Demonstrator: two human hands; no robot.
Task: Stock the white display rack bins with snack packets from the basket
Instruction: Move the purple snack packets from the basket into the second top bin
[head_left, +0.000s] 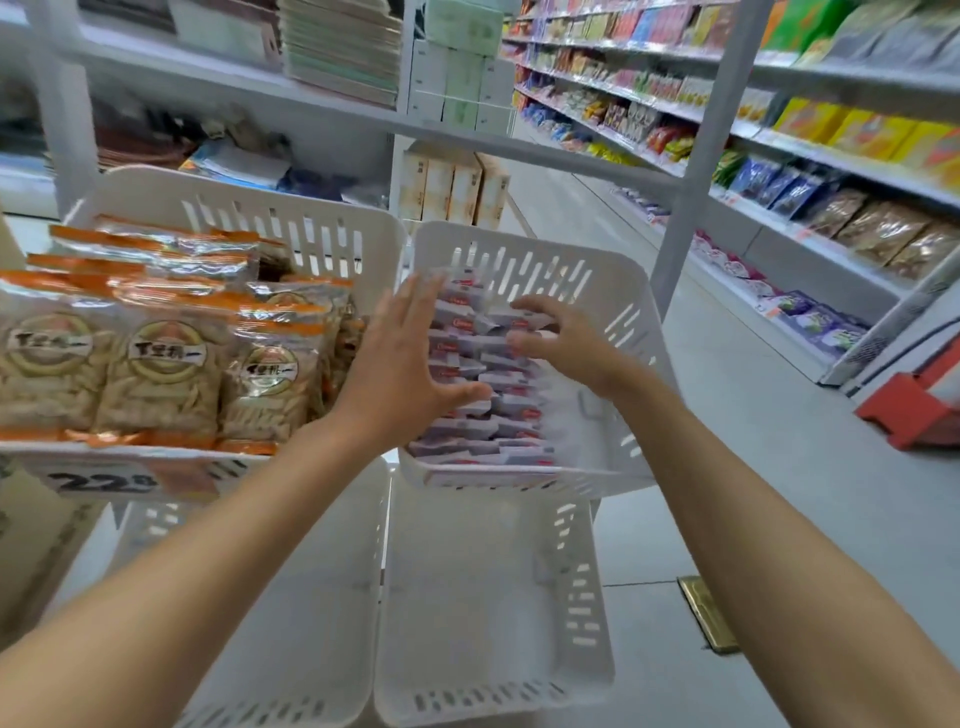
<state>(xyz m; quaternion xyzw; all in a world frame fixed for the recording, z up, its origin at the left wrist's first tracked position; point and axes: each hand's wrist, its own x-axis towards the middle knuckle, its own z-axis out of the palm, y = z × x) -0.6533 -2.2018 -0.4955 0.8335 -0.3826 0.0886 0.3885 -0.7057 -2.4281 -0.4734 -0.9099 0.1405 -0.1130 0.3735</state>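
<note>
The white display rack has an upper right bin (613, 291) filled with a stacked row of small white and red snack packets (483, 410). My left hand (400, 364) is flat with straight fingers, pressing against the left side of that stack. My right hand (561, 338) rests on top of the packets near the back, fingers bent down onto them. The upper left bin (291, 228) holds several orange-edged bags of pale snacks (161, 364). Two lower bins (483, 597) sit below, and I see nothing in them. No basket is in view.
A price tag reading 22 (104, 480) hangs on the left bin's front. Store shelves (779, 156) with packaged goods line the aisle on the right. A red crate (914, 410) stands on the floor at the right. Shelving with boxes (452, 192) stands behind the rack.
</note>
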